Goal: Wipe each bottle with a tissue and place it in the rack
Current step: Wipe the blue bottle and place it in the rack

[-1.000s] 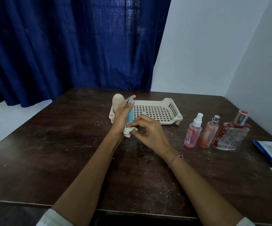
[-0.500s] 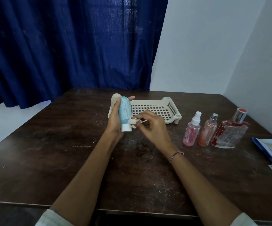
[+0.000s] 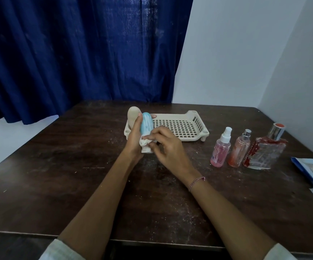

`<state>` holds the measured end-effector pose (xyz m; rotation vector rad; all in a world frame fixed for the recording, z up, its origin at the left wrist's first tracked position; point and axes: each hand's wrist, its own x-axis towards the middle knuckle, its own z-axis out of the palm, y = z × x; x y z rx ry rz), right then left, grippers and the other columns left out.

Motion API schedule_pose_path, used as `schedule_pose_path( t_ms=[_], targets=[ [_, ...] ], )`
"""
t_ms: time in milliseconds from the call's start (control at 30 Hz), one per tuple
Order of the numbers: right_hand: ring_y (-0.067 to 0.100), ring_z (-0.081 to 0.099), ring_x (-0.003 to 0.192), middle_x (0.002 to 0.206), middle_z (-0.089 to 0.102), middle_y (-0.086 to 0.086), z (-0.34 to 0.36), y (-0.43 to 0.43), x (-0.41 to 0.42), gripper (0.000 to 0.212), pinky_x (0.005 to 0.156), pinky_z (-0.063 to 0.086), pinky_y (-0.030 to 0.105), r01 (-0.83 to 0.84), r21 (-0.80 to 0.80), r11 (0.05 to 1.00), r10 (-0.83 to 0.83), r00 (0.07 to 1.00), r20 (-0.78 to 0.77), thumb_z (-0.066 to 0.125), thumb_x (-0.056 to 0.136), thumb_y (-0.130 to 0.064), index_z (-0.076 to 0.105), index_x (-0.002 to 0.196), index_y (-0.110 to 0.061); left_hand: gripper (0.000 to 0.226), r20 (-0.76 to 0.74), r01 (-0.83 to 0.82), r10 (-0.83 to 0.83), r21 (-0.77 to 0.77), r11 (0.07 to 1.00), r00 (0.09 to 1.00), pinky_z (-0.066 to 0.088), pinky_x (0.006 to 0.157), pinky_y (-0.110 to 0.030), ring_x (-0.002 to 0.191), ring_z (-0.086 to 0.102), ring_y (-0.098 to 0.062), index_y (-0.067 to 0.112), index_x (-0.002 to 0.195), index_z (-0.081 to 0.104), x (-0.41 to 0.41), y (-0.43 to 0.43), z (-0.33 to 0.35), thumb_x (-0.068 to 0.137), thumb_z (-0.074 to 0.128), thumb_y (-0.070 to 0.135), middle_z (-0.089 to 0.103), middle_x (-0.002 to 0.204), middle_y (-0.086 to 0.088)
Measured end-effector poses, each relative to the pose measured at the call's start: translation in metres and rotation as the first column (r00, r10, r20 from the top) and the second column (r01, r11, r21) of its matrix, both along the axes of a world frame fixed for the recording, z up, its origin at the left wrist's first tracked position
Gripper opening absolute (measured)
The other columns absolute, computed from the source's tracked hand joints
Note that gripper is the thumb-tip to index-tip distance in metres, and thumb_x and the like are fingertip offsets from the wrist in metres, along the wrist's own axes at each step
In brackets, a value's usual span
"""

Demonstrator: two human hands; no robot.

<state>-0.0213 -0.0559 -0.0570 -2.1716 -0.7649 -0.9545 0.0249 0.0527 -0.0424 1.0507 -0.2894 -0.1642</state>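
At about eleven o'clock from the desk (image 3: 77, 184) centre, a beige bottle (image 3: 133, 114) stands at the left end of the cream rack (image 3: 181, 126). Just in front, the left hand (image 3: 134, 139) has its fingers clenched around a blue bottle (image 3: 146, 123), held upright (cap downward). The right hand (image 3: 167, 147) pinches a crumpled white tissue (image 3: 144, 142) against the bottle's lower part. Toward three o'clock, three bottles stand in a row: pink spray bottle (image 3: 220, 150), orange spray bottle (image 3: 239, 151), square perfume bottle (image 3: 264, 151).

Upside-down blue bottle (image 3: 146, 124) with crumpled white tissue (image 3: 144, 142) pressed against it, before the cream rack (image 3: 181, 126).
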Motion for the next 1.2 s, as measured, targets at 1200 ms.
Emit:
schedule_pose_path(
  t_ms=[1200],
  targets=[
    [0.013,0.050,0.100,0.097,0.060,0.009,0.005,-0.008,-0.004,0.024,0.099,0.039,0.022,0.041,-0.023,0.999,-0.040,0.998,0.047,0.067,0.081,-0.003,0.068,0.104,-0.004,0.053,-0.147,0.156,-0.146,0.058,0.986,0.978,0.054,0.070,-0.023,0.079,0.066,-0.014,0.010,0.103,0.063,-0.003,0.001,0.000,0.095,0.033,0.053,0.067,0.088,-0.005]
  ],
)
